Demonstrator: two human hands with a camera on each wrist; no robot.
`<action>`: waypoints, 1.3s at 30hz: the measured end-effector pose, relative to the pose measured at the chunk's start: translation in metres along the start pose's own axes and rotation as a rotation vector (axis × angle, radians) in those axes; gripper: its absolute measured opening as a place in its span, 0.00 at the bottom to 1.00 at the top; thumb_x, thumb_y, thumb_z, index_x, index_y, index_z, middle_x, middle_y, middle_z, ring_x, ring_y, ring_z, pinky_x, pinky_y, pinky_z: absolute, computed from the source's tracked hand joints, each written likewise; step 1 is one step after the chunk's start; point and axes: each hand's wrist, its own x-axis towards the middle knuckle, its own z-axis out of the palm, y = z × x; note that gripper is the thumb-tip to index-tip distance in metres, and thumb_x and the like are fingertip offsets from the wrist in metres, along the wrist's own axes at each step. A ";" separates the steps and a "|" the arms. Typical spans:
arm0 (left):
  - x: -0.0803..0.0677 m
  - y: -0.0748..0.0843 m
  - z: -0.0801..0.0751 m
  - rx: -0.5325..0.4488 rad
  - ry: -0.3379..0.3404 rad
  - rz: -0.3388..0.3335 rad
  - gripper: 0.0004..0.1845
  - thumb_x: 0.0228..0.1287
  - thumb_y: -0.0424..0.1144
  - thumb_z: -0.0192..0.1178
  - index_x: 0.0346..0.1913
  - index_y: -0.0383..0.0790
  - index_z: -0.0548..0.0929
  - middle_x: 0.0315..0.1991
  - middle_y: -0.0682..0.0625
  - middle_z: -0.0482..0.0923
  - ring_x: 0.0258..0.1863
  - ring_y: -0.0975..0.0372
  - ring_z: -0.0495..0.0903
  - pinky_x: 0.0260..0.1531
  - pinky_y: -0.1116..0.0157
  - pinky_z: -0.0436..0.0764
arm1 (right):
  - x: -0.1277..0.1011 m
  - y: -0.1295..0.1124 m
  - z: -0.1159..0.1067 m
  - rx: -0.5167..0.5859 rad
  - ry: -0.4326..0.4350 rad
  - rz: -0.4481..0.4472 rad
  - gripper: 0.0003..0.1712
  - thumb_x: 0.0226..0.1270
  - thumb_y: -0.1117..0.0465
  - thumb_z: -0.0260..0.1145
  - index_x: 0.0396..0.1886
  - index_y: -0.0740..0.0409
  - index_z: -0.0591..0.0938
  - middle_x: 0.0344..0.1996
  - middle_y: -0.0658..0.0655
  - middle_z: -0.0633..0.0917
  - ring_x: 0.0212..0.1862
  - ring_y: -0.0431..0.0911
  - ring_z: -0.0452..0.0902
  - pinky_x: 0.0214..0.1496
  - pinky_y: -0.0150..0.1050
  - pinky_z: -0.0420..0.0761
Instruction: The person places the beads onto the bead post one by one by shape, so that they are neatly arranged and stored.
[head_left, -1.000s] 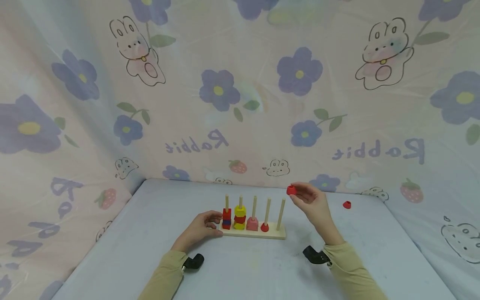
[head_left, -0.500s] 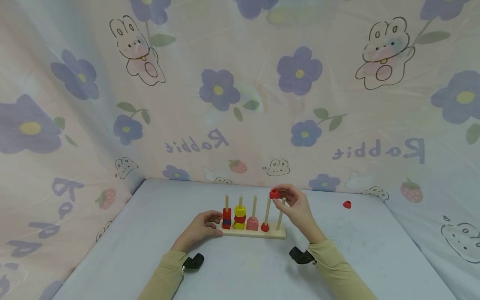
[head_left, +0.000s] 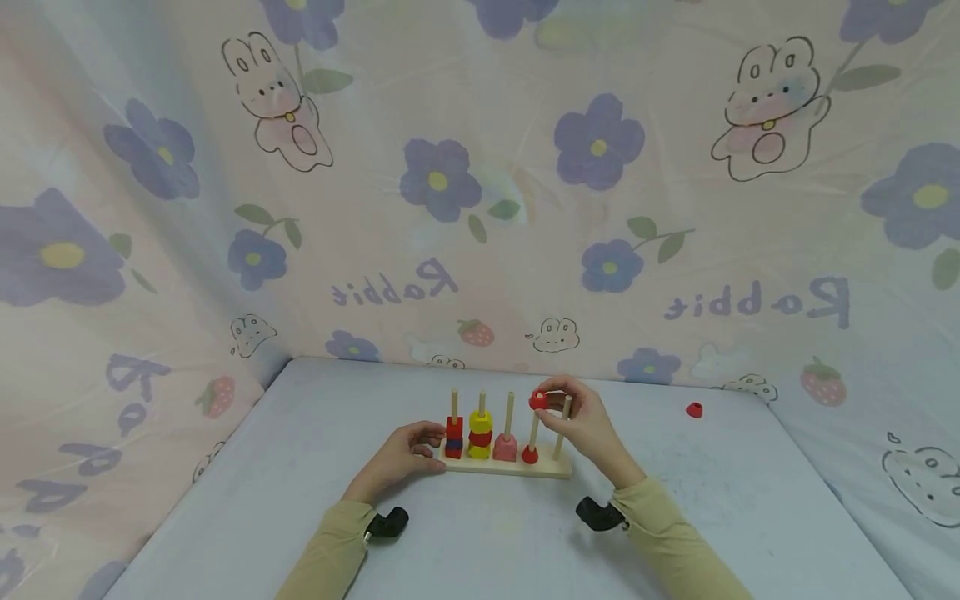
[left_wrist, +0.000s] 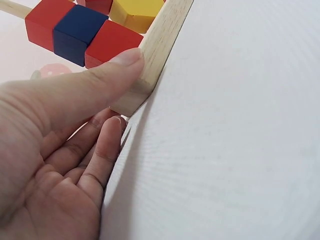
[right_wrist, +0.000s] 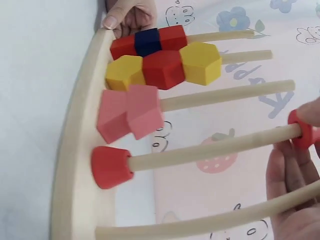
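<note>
A wooden peg stacker (head_left: 510,470) stands upright on the table with a row of several pegs. My left hand (head_left: 405,454) grips its left end, thumb (left_wrist: 112,75) on the base and fingers behind. Between thumb and fingertips, my right hand (head_left: 588,425) pinches a red tapered bead (right_wrist: 300,131) at the top of the fourth peg (right_wrist: 215,150), the peg's tip showing through its hole. Another red tapered bead (right_wrist: 111,167) sits at that peg's foot. Pink blocks (right_wrist: 127,112) sit on the third peg. The first peg carries red and blue cubes (left_wrist: 80,32); the second, yellow and red hexagonal beads (right_wrist: 162,69).
A loose red bead (head_left: 694,410) lies on the table (head_left: 480,550) at the far right. The bare fifth peg (right_wrist: 210,225) rises close beside my right hand. A patterned curtain (head_left: 480,250) hangs behind the table's back edge.
My right hand has moved left and slightly down with the red bead, from right of the stacker to the fourth peg's tip. My left hand has stayed at the base.
</note>
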 end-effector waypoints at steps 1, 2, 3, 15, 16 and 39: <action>0.001 -0.001 0.000 0.004 0.001 0.002 0.29 0.42 0.39 0.70 0.51 0.43 0.73 0.44 0.48 0.74 0.40 0.57 0.75 0.40 0.66 0.75 | -0.001 0.001 0.000 0.006 0.005 0.020 0.19 0.53 0.67 0.66 0.45 0.62 0.73 0.42 0.62 0.76 0.44 0.52 0.76 0.44 0.37 0.76; 0.001 -0.001 0.000 0.004 0.003 -0.001 0.29 0.42 0.39 0.70 0.51 0.43 0.73 0.44 0.49 0.74 0.40 0.58 0.75 0.40 0.66 0.75 | -0.001 0.002 0.000 0.014 0.012 0.035 0.20 0.52 0.66 0.67 0.45 0.62 0.73 0.42 0.63 0.76 0.44 0.52 0.76 0.43 0.37 0.76; 0.001 -0.001 -0.001 0.008 0.005 0.000 0.29 0.42 0.39 0.70 0.51 0.44 0.73 0.44 0.49 0.74 0.39 0.58 0.75 0.40 0.66 0.75 | -0.002 0.002 0.000 0.022 0.015 0.045 0.20 0.52 0.66 0.67 0.46 0.62 0.72 0.42 0.63 0.75 0.44 0.53 0.75 0.44 0.37 0.76; -0.001 0.006 -0.001 -0.011 -0.001 -0.013 0.29 0.43 0.36 0.70 0.52 0.41 0.72 0.45 0.46 0.74 0.42 0.55 0.74 0.41 0.65 0.74 | -0.005 0.009 0.001 0.146 0.040 0.152 0.23 0.52 0.66 0.67 0.49 0.64 0.73 0.46 0.65 0.75 0.46 0.52 0.74 0.43 0.37 0.76; -0.001 0.007 0.000 -0.011 -0.001 -0.014 0.29 0.43 0.36 0.70 0.52 0.41 0.72 0.45 0.46 0.74 0.42 0.55 0.74 0.41 0.65 0.74 | -0.005 0.011 0.001 0.152 0.044 0.164 0.23 0.52 0.66 0.67 0.48 0.64 0.73 0.46 0.66 0.75 0.46 0.52 0.75 0.43 0.37 0.76; -0.007 0.023 0.000 -0.041 -0.019 -0.001 0.28 0.45 0.31 0.68 0.52 0.36 0.72 0.46 0.40 0.73 0.44 0.50 0.73 0.43 0.61 0.74 | -0.028 0.053 0.004 -0.079 -0.140 0.295 0.17 0.50 0.72 0.66 0.42 0.67 0.74 0.39 0.62 0.79 0.43 0.52 0.76 0.43 0.36 0.76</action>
